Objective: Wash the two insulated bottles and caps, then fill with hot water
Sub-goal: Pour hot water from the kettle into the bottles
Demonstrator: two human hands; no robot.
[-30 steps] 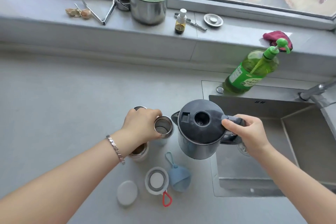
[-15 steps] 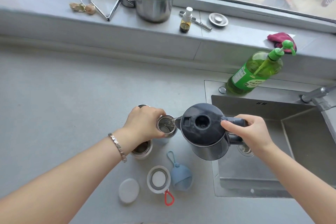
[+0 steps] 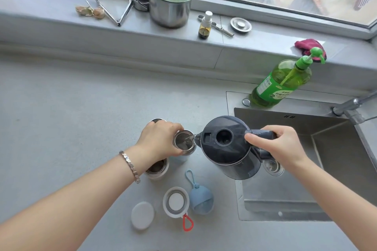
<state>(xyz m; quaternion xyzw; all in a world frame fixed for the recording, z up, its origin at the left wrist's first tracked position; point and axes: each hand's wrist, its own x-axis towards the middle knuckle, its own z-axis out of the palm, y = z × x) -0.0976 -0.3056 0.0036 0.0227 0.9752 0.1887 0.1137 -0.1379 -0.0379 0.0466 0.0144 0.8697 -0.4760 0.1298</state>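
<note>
On the grey countertop (image 3: 81,118) just left of the steel sink (image 3: 285,124), the left hand (image 3: 161,140) has its fingers curled around the open-mouthed stainless-steel insulated bottle (image 3: 183,141), which stands upright. The right hand (image 3: 279,144) is clamped on the handle of the dark grey electric kettle (image 3: 224,142), thumb laid along the top. The kettle is tilted with its spout at the bottle's rim, and a thin stream of water runs into the mouth. The kettle's body hangs over the sink's edge and hides part of the drain. A second open steel bottle with a white body (image 3: 157,169) stands just beside the first, partly hidden under the left wrist and its silver link bracelet (image 3: 130,166). Nearer the person lie a flat white round cap (image 3: 142,215), a white ring-shaped cap with a red loop (image 3: 175,201) and, touching it, a pale blue rounded cap with a loop (image 3: 201,199). A green pump bottle of dish soap (image 3: 281,83) stands at the sink's back corner. On the windowsill sit a steel pot with a green lid (image 3: 169,6), metal tongs (image 3: 114,14), a small spray bottle (image 3: 204,26), a round metal sink plug (image 3: 241,24) and a red cloth (image 3: 306,45).
</note>
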